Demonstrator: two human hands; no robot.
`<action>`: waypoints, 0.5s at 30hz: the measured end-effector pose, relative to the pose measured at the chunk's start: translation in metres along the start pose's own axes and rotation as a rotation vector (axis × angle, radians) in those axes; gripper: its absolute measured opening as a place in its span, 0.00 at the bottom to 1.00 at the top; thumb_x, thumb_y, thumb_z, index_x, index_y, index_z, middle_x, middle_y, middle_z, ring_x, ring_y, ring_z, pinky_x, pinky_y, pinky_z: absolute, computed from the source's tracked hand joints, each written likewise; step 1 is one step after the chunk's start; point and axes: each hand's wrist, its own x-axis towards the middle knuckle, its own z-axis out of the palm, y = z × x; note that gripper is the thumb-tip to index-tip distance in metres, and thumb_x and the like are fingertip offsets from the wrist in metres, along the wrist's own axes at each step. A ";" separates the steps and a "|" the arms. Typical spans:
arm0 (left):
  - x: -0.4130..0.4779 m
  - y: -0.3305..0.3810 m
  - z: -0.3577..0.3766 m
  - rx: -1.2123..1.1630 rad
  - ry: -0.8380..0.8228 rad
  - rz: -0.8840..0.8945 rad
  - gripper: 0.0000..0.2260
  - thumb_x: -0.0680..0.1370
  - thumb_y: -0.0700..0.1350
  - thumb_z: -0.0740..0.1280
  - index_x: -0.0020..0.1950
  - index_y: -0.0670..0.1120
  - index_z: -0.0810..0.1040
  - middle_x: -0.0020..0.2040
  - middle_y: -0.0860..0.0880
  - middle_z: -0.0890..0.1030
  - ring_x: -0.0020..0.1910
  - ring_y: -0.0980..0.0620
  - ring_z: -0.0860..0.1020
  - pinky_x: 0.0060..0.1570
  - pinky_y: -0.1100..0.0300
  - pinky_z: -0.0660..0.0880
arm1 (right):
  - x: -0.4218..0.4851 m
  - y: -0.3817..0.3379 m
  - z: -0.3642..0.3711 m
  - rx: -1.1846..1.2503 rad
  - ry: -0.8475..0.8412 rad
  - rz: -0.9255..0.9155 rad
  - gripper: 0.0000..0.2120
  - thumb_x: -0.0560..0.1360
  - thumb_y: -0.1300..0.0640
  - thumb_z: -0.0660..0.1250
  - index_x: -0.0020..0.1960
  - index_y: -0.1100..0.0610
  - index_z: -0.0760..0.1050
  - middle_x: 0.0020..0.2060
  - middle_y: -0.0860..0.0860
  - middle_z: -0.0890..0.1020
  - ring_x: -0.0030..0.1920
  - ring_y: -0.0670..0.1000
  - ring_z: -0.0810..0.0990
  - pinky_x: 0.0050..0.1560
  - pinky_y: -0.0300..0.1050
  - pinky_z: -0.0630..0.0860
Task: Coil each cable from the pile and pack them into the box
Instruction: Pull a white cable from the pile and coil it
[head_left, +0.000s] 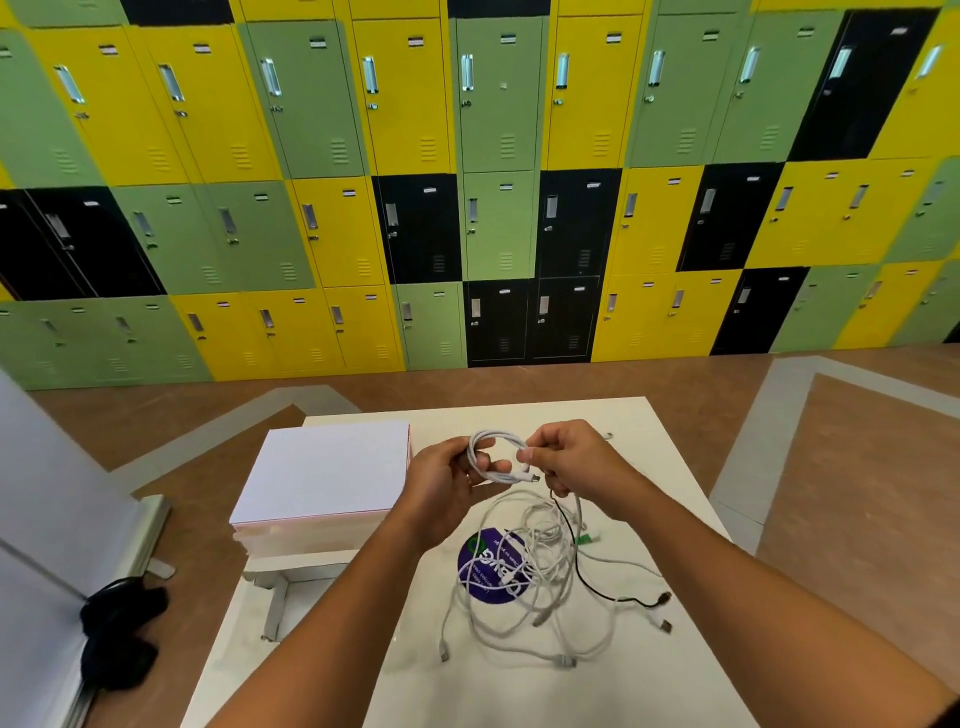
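A white cable (493, 441) is wound into a small coil held above the table between both hands. My left hand (447, 483) grips the coil's left side, thumb laid across the loops. My right hand (571, 460) pinches the coil's right side near the loose plug end (530, 475). Below them a tangled pile of white cables (540, 577) with one black cable (613, 597) lies on the white table (675, 675). The white box (322, 478), its lid closed, stands at the table's left edge.
A round purple sticker (485, 566) lies under the pile. A green connector (587, 538) shows at the pile's right. Black headphones (119, 623) sit on the floor to the left beside a grey partition (47, 499). Coloured lockers (467, 182) fill the wall behind.
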 end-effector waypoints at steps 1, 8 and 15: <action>-0.001 0.003 0.002 0.028 -0.003 -0.003 0.15 0.85 0.41 0.52 0.53 0.37 0.78 0.34 0.43 0.74 0.44 0.41 0.82 0.51 0.43 0.80 | 0.001 0.000 -0.002 -0.050 -0.003 0.005 0.05 0.77 0.61 0.70 0.45 0.63 0.80 0.27 0.54 0.75 0.25 0.49 0.70 0.28 0.42 0.69; 0.002 0.014 0.005 0.483 -0.003 -0.039 0.18 0.85 0.50 0.58 0.54 0.38 0.81 0.34 0.45 0.77 0.38 0.47 0.83 0.42 0.50 0.82 | 0.003 -0.007 -0.007 -0.344 -0.093 0.022 0.05 0.76 0.60 0.71 0.42 0.58 0.81 0.28 0.52 0.77 0.26 0.49 0.73 0.30 0.43 0.71; 0.006 0.006 0.008 0.814 0.005 0.147 0.13 0.84 0.49 0.61 0.47 0.43 0.78 0.35 0.46 0.71 0.32 0.52 0.72 0.33 0.57 0.79 | 0.002 -0.013 -0.004 -0.374 -0.054 -0.074 0.04 0.77 0.57 0.71 0.44 0.54 0.83 0.30 0.49 0.80 0.28 0.46 0.75 0.31 0.39 0.73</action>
